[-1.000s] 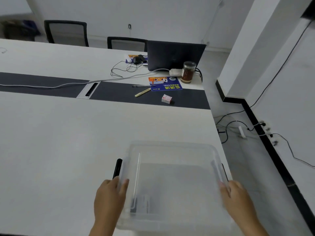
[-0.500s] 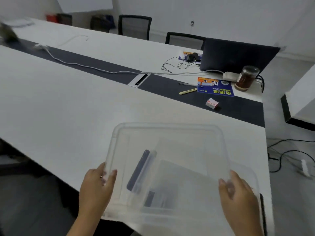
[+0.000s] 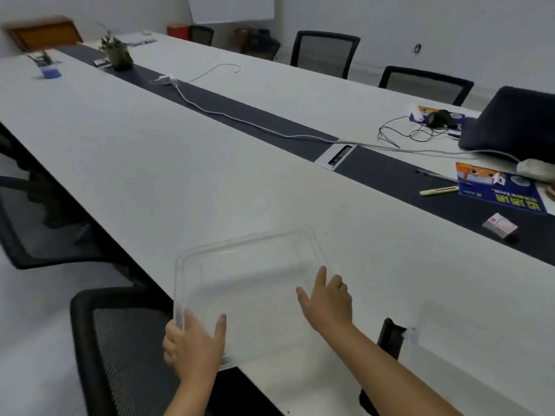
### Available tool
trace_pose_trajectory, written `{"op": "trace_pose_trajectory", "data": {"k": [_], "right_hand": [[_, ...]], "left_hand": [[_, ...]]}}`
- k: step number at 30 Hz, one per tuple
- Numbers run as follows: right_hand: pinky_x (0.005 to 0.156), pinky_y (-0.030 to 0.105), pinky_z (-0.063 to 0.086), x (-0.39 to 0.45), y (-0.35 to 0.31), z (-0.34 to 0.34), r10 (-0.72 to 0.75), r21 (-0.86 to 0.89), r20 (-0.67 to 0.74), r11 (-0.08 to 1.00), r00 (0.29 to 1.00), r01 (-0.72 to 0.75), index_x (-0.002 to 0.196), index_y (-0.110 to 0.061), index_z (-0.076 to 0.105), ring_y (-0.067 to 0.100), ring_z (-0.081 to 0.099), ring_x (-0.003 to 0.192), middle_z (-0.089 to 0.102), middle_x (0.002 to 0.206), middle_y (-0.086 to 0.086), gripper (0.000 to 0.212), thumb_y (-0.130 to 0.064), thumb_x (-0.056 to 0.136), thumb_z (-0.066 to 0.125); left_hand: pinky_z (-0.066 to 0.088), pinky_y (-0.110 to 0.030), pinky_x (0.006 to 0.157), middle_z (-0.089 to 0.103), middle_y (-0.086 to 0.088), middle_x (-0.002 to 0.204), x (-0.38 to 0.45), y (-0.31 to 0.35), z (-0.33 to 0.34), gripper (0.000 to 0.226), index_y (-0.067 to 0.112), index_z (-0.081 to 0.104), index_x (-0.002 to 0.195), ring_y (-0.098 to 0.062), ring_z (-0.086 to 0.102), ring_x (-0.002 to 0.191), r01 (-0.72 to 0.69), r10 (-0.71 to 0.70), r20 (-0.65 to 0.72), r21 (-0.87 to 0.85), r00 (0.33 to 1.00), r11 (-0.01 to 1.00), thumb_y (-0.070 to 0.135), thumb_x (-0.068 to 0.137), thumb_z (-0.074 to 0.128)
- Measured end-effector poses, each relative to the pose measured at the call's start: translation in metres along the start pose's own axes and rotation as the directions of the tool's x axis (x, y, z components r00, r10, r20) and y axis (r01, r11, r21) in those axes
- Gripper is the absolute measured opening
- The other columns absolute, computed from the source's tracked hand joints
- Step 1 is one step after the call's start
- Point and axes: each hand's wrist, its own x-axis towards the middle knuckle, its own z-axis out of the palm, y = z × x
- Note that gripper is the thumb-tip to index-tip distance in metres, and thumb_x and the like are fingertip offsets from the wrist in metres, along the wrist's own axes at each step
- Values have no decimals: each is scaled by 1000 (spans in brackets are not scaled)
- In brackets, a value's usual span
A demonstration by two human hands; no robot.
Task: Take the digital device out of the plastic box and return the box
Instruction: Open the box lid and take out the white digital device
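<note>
A clear plastic lid (image 3: 255, 283) is held flat just above the near edge of the white table (image 3: 180, 175). My left hand (image 3: 195, 349) grips its near left corner, and my right hand (image 3: 327, 301) holds its right edge, thumb on top. To the right, behind my right forearm, the clear plastic box (image 3: 417, 337) shows only faintly, with its black latch (image 3: 390, 340) on the side facing the lid. The digital device is not visible.
A black mesh chair (image 3: 120, 355) stands below the lid at the table's edge. Far right lie a small red-and-white carton (image 3: 500, 226), a blue booklet (image 3: 498, 190), a yellow pen (image 3: 438, 190) and a dark laptop (image 3: 510, 121). A grey cable (image 3: 240, 121) runs along the dark centre strip.
Both hands lifted the lid off the box and carried it to the left. The view swung left, so the box now sits at the right edge and its contents are out of sight.
</note>
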Motion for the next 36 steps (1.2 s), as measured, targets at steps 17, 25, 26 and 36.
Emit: {"op": "trace_pose_trajectory", "data": {"k": [17, 25, 26, 36], "right_hand": [[114, 46, 10, 3, 5, -11, 71, 134, 119, 987, 990, -87, 139, -10, 24, 33, 2, 142, 7, 154, 19, 56, -40, 92, 33], [80, 25, 38, -118, 136, -90, 128, 387, -403, 921, 906, 42, 100, -2, 64, 21, 58, 95, 67, 102, 12, 25, -18, 85, 53], [80, 24, 39, -129, 154, -84, 155, 389, -340, 921, 928, -11, 101, -3, 64, 23, 59, 96, 67, 102, 12, 23, -17, 86, 54], [101, 28, 36, -128, 196, -15, -36, 327, 462, 936, 886, -132, 138, -16, 29, 20, 42, 126, 40, 142, 8, 65, -35, 83, 56]], "left_hand": [[3, -52, 113, 2, -27, 151, 15, 6, 45, 64, 8, 20, 140, -37, -8, 140, -301, 260, 246, 146, 934, 942, 36, 88, 44], [17, -21, 104, 38, -9, 142, -128, 92, 54, 48, 11, 40, 132, -22, 29, 133, -693, 824, 324, -446, 465, 566, 25, 87, 51], [18, -14, 100, 43, -5, 139, -141, 98, 57, 48, 14, 39, 132, -17, 34, 128, -691, 841, 345, -480, 417, 540, 26, 87, 50], [35, 0, 78, 41, 34, 110, -170, 102, 69, 52, 26, 33, 132, 13, 43, 95, -663, 853, 367, -539, 372, 520, 10, 86, 52]]}}
